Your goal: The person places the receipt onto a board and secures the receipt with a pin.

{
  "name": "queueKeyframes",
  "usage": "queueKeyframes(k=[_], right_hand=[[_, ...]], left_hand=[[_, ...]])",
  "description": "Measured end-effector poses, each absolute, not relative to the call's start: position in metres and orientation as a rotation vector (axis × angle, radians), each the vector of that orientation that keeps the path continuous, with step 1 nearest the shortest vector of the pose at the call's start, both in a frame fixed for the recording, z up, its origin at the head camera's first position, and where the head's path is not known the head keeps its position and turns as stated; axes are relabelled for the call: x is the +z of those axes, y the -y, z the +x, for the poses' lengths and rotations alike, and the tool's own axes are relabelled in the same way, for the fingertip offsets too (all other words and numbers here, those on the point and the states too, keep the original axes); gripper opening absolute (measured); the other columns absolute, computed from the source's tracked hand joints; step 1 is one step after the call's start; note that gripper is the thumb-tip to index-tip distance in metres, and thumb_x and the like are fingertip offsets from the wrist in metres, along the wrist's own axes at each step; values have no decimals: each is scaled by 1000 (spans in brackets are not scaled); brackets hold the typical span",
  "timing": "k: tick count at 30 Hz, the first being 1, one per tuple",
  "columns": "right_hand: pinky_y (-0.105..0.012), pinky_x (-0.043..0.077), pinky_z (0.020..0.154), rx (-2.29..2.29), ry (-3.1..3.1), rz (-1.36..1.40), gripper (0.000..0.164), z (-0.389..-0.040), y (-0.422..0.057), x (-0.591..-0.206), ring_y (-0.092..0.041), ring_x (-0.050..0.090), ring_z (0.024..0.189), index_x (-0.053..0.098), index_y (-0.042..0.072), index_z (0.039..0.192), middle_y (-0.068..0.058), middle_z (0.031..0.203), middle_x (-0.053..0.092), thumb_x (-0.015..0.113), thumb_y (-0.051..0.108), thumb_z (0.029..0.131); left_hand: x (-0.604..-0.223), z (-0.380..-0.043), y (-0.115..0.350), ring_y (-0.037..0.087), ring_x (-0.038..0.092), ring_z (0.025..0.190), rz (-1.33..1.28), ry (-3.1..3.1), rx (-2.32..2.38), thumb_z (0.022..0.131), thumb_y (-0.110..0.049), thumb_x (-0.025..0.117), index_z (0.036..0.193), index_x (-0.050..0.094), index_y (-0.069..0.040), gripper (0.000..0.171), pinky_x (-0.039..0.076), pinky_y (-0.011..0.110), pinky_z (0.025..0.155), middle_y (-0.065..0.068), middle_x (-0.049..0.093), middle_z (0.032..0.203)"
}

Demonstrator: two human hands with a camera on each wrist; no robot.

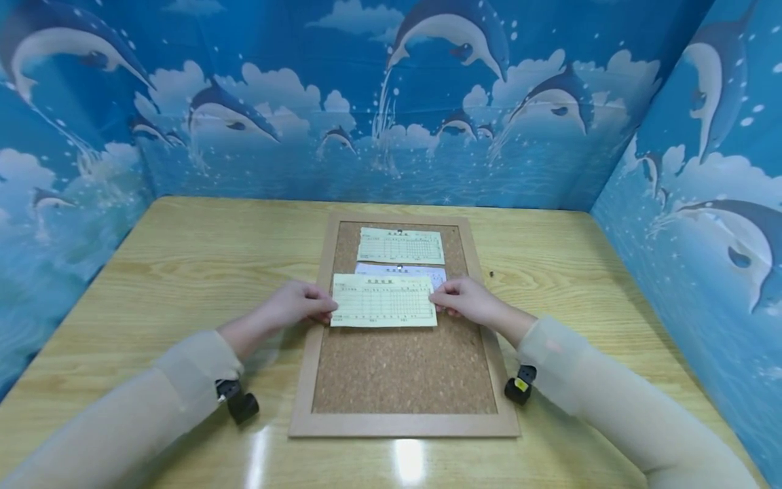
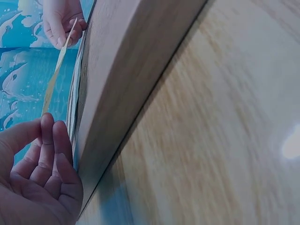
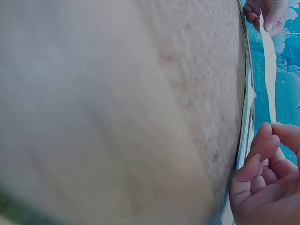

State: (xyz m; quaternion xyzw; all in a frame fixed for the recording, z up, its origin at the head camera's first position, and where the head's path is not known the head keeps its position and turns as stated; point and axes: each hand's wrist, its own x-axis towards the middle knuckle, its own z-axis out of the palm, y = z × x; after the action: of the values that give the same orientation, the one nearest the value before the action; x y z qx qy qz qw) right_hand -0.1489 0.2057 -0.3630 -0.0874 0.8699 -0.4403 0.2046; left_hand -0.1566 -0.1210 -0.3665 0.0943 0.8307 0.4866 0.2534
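A pale green printed form slip (image 1: pixel 383 302) is stretched between the two hands over a framed corkboard (image 1: pixel 403 373). At its left edge the left hand (image 1: pixel 299 302) pinches it between thumb and fingers; the right hand (image 1: pixel 467 301) pinches the right edge. Both wrist views show the slip (image 2: pixel 58 70) nearly edge-on, lifted off the board. Behind it, a whitish form slip (image 1: pixel 436 273) lies on the cork, its lower part hidden. Above that, another green form slip (image 1: pixel 400 246) is on the board. Small dark pins (image 1: pixel 400 231) show at the top edges of these two slips.
The corkboard lies on a light wood-grain table (image 1: pixel 232 238). A small dark object (image 1: pixel 491 274) rests on the table just right of the board. Dolphin-print cloth (image 1: pixel 366 156) walls the back and sides. Dark wrist cameras (image 1: pixel 241 402) hang beneath both sleeves.
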Motion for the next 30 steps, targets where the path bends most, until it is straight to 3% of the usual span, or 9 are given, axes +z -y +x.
queueKeyframes(k=[18,30], right_hand=[[-28,39,55,-1120,-2451,-248,26,-139,-216,-363,-15,44,56,64,4,76,-1,61,50,58,22,94],[-26,37,53,-1030,-2462,-304,28,-130,-222,-356,-13,44,56,61,4,72,0,60,49,56,21,94]], left_hand=[[-365,-152,111,14,57,65,289,-2266,1219,87,-20,65,84,71,-5,16,48,27,62,3,66,74],[-365,-148,106,10,46,54,390,-2280,1158,85,-20,66,76,70,-6,18,38,22,52,0,58,62]])
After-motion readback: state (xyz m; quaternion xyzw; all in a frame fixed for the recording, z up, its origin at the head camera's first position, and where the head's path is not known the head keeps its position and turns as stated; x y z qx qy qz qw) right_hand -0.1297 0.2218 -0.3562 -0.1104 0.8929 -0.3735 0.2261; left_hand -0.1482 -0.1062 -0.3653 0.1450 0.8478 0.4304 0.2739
